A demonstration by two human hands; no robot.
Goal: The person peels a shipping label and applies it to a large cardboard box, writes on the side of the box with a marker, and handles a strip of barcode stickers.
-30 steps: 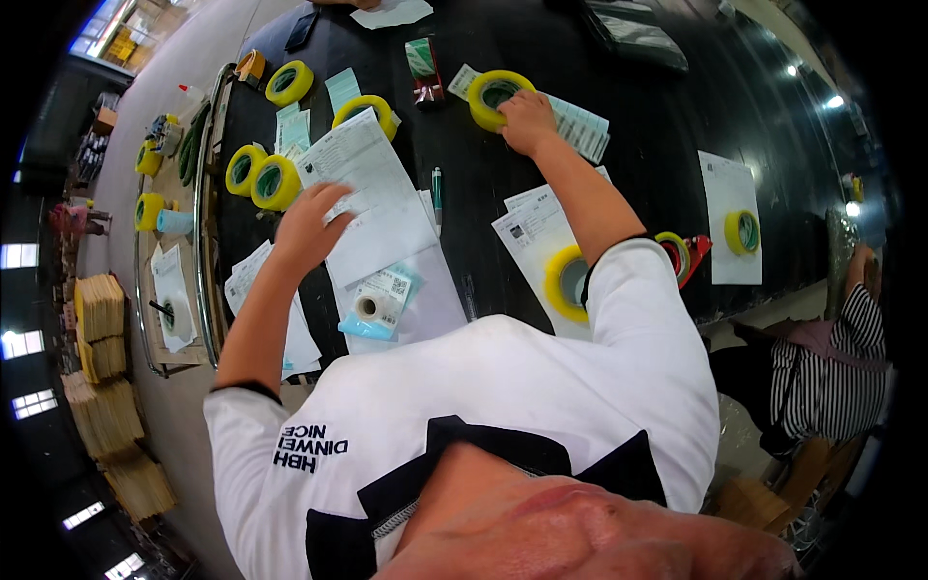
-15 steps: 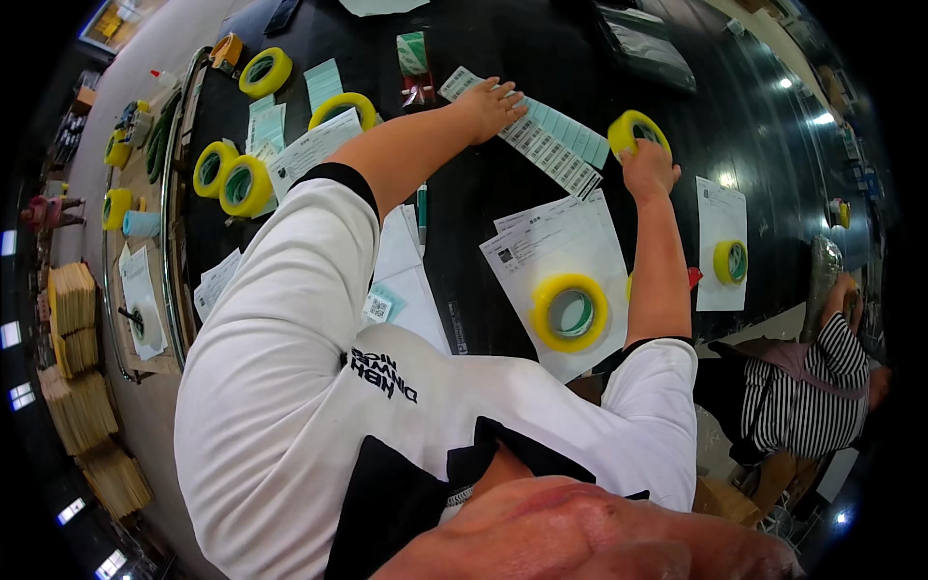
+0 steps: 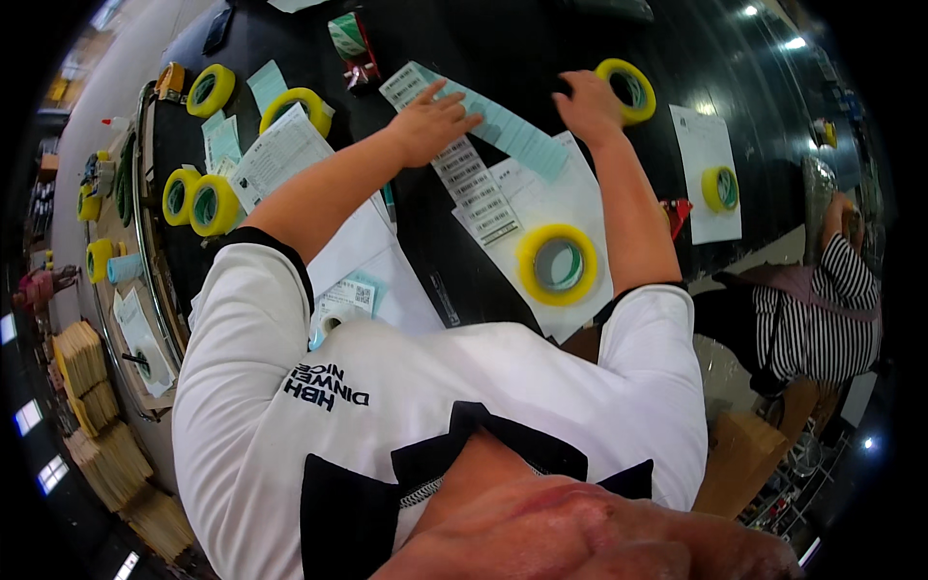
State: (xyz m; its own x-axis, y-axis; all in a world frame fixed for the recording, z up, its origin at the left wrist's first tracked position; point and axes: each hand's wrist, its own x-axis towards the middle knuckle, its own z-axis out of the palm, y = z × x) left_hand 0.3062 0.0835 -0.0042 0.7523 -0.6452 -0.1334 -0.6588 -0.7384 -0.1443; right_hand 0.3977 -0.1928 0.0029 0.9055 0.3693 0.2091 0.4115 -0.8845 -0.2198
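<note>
My left hand lies flat, its fingers apart, across the upper end of two label strips. One is a white barcode strip; the other, a pale blue strip, fans out to the right. My right hand is beside a yellow tape roll, fingers loosely spread and nothing visible in them. Whether its edge touches the roll is hard to tell. Below the hands, another yellow tape roll lies on white printed sheets, which the strips partly cover.
Several tape rolls and papers cover the table's left side. A red tape dispenser stands at the back. At right, a smaller roll rests on a sheet. A person in a striped top is at the far right.
My right hand has let go of the tape roll and shifted left of it. The strips, side by side before, now spread apart at their lower ends. The whole view has shifted slightly.
</note>
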